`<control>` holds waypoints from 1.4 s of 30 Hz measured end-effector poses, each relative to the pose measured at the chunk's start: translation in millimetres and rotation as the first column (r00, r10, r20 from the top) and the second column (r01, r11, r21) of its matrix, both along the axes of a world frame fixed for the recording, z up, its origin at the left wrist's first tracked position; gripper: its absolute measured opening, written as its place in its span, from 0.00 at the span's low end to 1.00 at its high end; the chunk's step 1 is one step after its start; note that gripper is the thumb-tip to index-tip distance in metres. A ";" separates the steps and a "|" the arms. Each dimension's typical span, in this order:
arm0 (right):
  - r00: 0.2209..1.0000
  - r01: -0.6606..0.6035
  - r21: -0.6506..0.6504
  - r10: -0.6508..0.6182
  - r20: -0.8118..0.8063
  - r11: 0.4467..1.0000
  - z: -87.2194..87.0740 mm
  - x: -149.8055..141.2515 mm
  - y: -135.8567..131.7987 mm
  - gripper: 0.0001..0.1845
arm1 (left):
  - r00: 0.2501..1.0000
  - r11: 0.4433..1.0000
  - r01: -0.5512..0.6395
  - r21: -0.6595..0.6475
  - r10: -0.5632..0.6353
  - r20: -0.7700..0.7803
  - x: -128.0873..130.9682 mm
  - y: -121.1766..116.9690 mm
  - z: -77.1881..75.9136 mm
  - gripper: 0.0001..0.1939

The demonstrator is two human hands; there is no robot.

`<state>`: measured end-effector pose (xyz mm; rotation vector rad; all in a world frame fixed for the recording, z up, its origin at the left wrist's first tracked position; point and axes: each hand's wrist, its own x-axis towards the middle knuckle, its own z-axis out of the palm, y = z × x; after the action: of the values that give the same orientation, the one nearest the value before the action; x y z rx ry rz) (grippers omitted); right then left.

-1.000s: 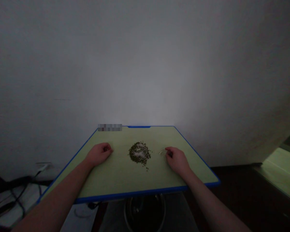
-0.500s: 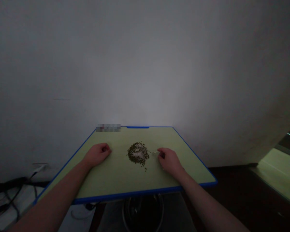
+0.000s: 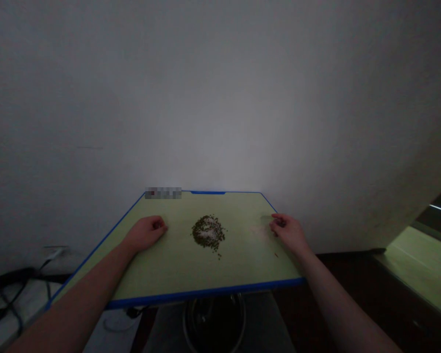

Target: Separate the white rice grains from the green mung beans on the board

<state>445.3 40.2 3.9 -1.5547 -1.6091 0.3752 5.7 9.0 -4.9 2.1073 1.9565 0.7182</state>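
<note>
A heap of small dark green-brown grains mixed with white powder [image 3: 208, 233] lies mid-board, with a few grains strayed toward the near side. To its left my left hand [image 3: 147, 233] rests on the pale yellow board [image 3: 169, 274], fingers curled in and nothing visible in them. My right hand [image 3: 286, 230] is near the board's right edge, thumb and fingers pinched on a small, thin, pale tool [image 3: 266, 217]; it is smeared by motion, so its kind is unclear. A tiny brown sliver [image 3: 276, 255] lies on the board below this hand.
A blue rim [image 3: 206, 290] borders the board, whose far edge meets a grey wall [image 3: 220, 98]. Below the near edge stands a round metal-rimmed pot or bowl [image 3: 213, 323]. Black cables [image 3: 11, 299] lie at lower left; a pale surface [image 3: 419, 264] is at right.
My right hand has moved right, away from the heap, carrying the thin pale tool. The brown sliver on the board now shows. My left hand stays in place.
</note>
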 end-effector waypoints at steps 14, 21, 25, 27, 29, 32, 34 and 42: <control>0.994 -0.102 0.036 0.101 0.035 0.994 -26.5 -9.9 -21.9 0.16 | 1.000 1.000 -0.008 -0.018 0.008 -0.007 0.4 -0.3 -0.8 0.13; 0.999 -0.023 0.052 0.021 0.030 0.998 -30.3 -4.0 -14.8 0.19 | 1.000 1.000 -0.023 -0.018 0.022 -0.019 0.9 -0.8 -0.2 0.14; 1.000 -0.026 0.048 0.025 0.016 0.999 -28.8 -4.5 -17.1 0.17 | 1.000 1.000 -0.018 -0.020 0.018 -0.019 0.8 -0.5 -0.4 0.14; 1.000 -0.019 0.052 0.019 -0.001 0.998 -27.8 -4.9 -17.7 0.17 | 1.000 1.000 -0.017 -0.025 0.016 -0.021 0.1 0.0 -1.2 0.14; 1.000 -0.006 0.061 0.008 -0.027 0.998 -27.2 -4.6 -17.3 0.17 | 1.000 1.000 -0.012 -0.019 0.012 -0.024 -0.9 0.6 -2.3 0.14; 0.998 -0.002 0.082 0.007 -0.066 0.997 -26.8 -3.3 -15.1 0.19 | 1.000 1.000 -0.012 -0.010 0.012 -0.023 -1.8 1.1 -3.5 0.14; 0.996 -0.006 0.097 0.014 -0.086 0.995 -25.9 -3.4 -13.3 0.20 | 1.000 1.000 -0.018 -0.003 0.018 -0.015 -1.7 0.6 -3.3 0.13; 0.987 -0.151 0.126 0.156 -0.030 0.981 -2.0 -37.6 -9.4 0.19 | 1.000 1.000 -0.016 0.016 0.016 0.003 -0.4 -1.9 -1.3 0.12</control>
<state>407.7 30.8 1.9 -1.3278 -1.6940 0.3798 5.3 7.2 -6.3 2.1002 1.9751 0.7419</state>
